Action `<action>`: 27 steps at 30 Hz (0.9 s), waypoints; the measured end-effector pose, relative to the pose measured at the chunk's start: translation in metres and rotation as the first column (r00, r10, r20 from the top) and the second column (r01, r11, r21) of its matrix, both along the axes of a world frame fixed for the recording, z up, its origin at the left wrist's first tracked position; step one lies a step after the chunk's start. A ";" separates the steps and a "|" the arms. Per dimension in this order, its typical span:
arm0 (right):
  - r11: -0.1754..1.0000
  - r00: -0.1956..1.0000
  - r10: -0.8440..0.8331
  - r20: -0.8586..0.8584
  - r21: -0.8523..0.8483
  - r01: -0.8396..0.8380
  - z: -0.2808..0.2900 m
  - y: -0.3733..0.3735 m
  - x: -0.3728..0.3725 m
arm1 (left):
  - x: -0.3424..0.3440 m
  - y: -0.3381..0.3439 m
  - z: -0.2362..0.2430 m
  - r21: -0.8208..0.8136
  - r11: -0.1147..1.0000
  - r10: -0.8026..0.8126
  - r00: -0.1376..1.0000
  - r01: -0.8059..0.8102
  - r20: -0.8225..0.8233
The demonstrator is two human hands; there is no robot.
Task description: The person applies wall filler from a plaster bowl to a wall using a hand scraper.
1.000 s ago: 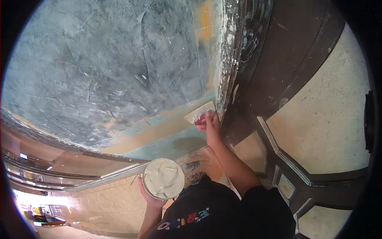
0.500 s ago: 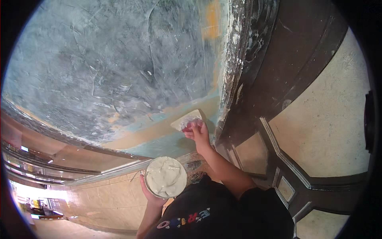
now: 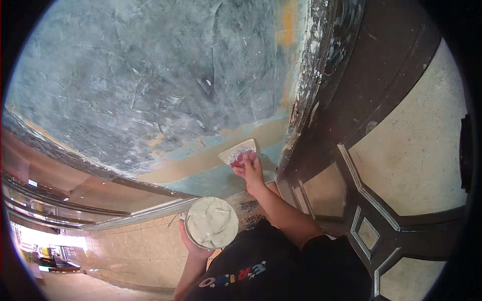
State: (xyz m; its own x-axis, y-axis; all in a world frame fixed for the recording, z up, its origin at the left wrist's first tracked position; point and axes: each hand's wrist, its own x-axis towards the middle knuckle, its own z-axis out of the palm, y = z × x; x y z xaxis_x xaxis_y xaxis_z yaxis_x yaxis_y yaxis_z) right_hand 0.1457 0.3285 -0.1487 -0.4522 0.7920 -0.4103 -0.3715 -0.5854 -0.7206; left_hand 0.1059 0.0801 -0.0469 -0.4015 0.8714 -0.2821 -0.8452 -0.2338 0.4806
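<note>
Close to my body, my left hand (image 3: 195,246) grips a round tub from its left side. The tub is full of pale cream filler paste (image 3: 211,223) with a smeared, wavy surface. Farther ahead, my right hand (image 3: 248,170) is closed around the reddish grip of a wide putty knife (image 3: 237,150). Whitish paste coats the knife's blade, which lies at or against a beige band (image 3: 193,161) low on the wall. Above the band spreads the blotchy grey-blue wall (image 3: 165,65). The tub hides most of my left fingers.
A dark frame (image 3: 311,80) with flaking pale paint borders the wall on the right. Beside it are dark brown panels with cream insets (image 3: 411,150). A ledge (image 3: 125,213) runs along the wall's lower edge, above beige tiles (image 3: 135,251). Bright light shows at lower left.
The wall and frame have shifted right in the view. Against the wall, the putty knife has moved slightly left along the beige band. The tub stays nearly still, and both hands keep their hold.
</note>
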 end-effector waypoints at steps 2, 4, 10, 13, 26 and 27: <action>0.999 0.997 0.031 -0.071 0.031 -0.029 0.007 0.002 -0.013 | -0.004 -0.001 0.002 -0.011 0.999 0.045 0.998 -0.045 0.053; 1.000 1.000 0.004 -0.009 -0.008 -0.004 -0.023 0.001 -0.017 | -0.009 -0.005 0.002 -0.015 0.999 0.033 0.999 -0.033 0.030; 0.984 0.980 0.035 0.198 -0.180 0.001 -0.067 -0.030 0.001 | -0.031 -0.035 0.000 0.062 0.997 0.045 0.998 -0.043 -0.031; 0.999 0.999 -0.001 0.048 -0.048 0.003 -0.022 -0.028 -0.015 | -0.042 -0.045 0.005 0.086 0.995 0.056 0.994 -0.049 -0.091; 0.979 0.981 -0.137 0.137 -0.135 0.156 -0.042 -0.056 -0.024 | -0.095 -0.098 -0.027 -0.103 0.989 0.017 0.779 -0.105 -0.627; 0.984 0.979 -0.158 0.128 -0.068 0.167 -0.024 -0.048 -0.024 | -0.093 -0.094 -0.016 -0.078 0.994 0.036 0.924 -0.071 -0.381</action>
State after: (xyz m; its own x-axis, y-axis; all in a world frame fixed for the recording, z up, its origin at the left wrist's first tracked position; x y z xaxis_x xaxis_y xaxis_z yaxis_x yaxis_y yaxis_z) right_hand 0.1221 0.2804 -0.1726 -0.2631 0.8141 -0.5178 -0.3789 -0.5808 -0.7205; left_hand 0.0125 -0.0143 -0.0627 -0.5388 0.8242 -0.1746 -0.5834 -0.2156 0.7830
